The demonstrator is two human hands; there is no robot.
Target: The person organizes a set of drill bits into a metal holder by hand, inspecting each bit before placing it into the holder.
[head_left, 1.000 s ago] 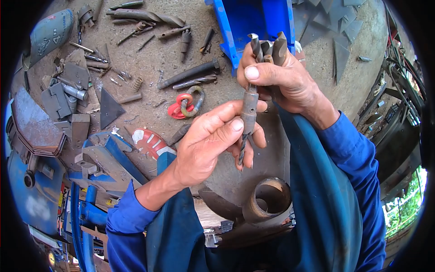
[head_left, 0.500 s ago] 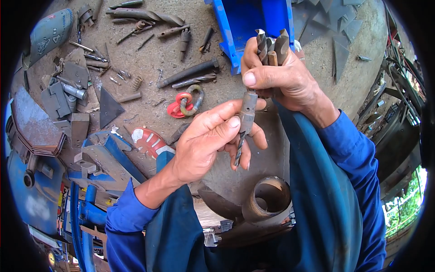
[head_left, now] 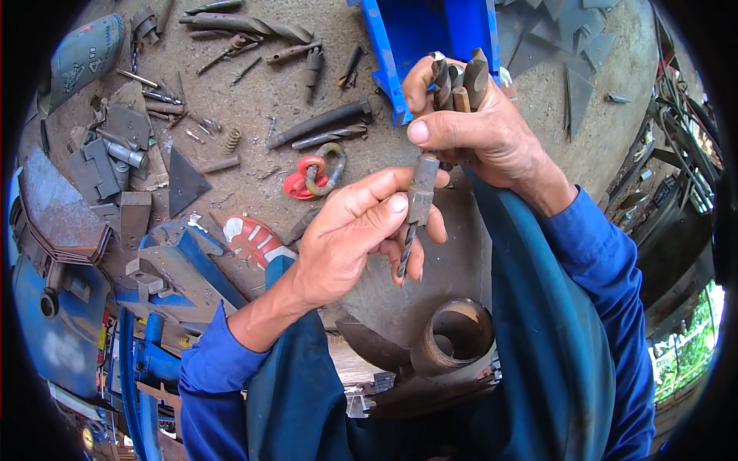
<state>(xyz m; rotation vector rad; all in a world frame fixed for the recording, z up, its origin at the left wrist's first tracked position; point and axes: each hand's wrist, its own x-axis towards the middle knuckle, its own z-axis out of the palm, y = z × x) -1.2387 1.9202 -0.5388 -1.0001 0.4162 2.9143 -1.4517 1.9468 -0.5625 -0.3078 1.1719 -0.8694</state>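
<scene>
My left hand (head_left: 338,246) pinches a grey metal hole cutter (head_left: 422,188) between thumb and fingers, its slim twist-drill pilot (head_left: 407,250) pointing down toward my lap. Just above it, my right hand (head_left: 503,138) is wrapped around a bundle of several thick drill bits (head_left: 477,81), their tips sticking up past the fingers. The cutter's upper end sits close below my right thumb. Behind the right hand stands a blue plastic bin (head_left: 384,58), partly covered by the fingers.
Drill bits (head_left: 284,31), a long bolt (head_left: 327,121) and a red-and-grey shackle (head_left: 327,169) lie on the concrete floor. Metal offcuts (head_left: 96,165) and a blue steel frame (head_left: 200,261) are at left. Triangular plates (head_left: 578,84) lie at right; a pipe piece (head_left: 461,330) stands between my legs.
The hole cutter has turned slightly in my left fingers, so its side hole no longer shows. The right hand has shifted a little, its index finger lifting slightly off the bundle.
</scene>
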